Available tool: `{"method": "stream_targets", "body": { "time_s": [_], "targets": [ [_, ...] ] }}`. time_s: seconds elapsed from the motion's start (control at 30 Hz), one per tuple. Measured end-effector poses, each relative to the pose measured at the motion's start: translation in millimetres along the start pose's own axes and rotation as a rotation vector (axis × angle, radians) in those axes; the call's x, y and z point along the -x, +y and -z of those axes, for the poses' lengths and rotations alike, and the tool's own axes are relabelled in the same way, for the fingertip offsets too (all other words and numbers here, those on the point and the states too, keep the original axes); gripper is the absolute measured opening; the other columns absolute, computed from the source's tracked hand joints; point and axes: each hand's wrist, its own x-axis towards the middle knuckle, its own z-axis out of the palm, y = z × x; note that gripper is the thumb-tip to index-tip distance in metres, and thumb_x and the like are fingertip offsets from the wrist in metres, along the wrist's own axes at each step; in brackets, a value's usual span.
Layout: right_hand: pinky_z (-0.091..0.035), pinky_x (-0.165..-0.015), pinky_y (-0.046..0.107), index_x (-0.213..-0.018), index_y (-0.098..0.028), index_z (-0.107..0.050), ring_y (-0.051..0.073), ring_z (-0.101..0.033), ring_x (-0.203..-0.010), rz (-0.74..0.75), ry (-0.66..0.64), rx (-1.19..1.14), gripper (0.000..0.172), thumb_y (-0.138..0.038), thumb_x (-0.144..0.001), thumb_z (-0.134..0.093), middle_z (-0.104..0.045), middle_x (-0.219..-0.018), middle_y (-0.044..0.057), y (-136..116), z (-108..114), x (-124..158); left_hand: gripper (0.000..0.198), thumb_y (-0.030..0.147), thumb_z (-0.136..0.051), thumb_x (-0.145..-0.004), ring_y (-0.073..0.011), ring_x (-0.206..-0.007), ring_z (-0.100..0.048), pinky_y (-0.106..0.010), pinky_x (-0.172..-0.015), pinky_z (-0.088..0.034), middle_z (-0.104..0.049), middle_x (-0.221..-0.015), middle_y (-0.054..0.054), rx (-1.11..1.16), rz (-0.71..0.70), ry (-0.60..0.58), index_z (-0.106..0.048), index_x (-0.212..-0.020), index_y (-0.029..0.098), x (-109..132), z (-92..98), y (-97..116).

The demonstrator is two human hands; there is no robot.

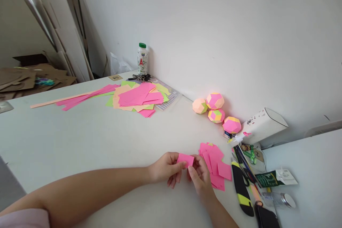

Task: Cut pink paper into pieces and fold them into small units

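Observation:
Both my hands pinch one small pink paper piece (185,159) just above the white table (80,139). My left hand (165,169) grips its left edge with thumb and fingers. My right hand (201,177) holds its right edge, fingers curled. Just to the right lies a pile of small pink paper squares (215,165), touching my right hand's side.
Several folded paper balls (215,110) sit against the wall. A spread of pink, orange and green sheets (139,96) and long strips (77,99) lies at the back, with keys (140,77) and a bottle (142,58). A utility knife (242,190), pens, glue tube and white box (260,124) crowd the right.

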Motion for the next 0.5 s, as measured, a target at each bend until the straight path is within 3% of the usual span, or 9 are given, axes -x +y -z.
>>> {"method": "stream_targets", "body": {
  "time_s": [0.13,0.3,0.5],
  "targets": [
    [-0.039,-0.054,0.024,-0.078,-0.019,-0.057,0.012,-0.043,-0.058,0.05,-0.083,0.105,0.021,-0.037,-0.088,-0.053,-0.048,-0.065,-0.002,-1.8,0.3,-1.8,0.047,0.062,-0.055,-0.077,-0.0098,-0.038,-0.053,-0.02,-0.036,-0.04,-0.058,-0.053,0.003,-0.013,-0.01,-0.001,-0.05,-0.08,0.016,-0.3,-1.0,0.8],
    [-0.034,-0.05,0.024,-0.075,-0.019,-0.056,0.012,-0.039,-0.054,0.023,-0.094,0.094,0.021,-0.037,-0.087,-0.054,-0.047,-0.065,-0.002,-4.2,0.9,-1.0,0.035,0.048,-0.062,-0.077,-0.0109,-0.043,-0.055,-0.022,-0.041,-0.044,-0.059,-0.056,0.002,0.012,-0.036,0.015,-0.049,-0.081,0.016,-1.1,-0.8,-0.2],
    [-0.035,-0.052,0.025,-0.074,-0.019,-0.059,0.013,-0.043,-0.056,0.023,-0.116,0.053,0.019,-0.034,-0.085,-0.056,-0.052,-0.066,-0.001,-7.6,0.6,-1.9,0.02,0.03,-0.061,-0.075,-0.0115,-0.044,-0.056,-0.022,-0.04,-0.044,-0.06,-0.058,0.002,0.013,-0.019,-0.009,-0.049,-0.081,0.016,-0.6,-0.4,-0.2]
  ]
}}
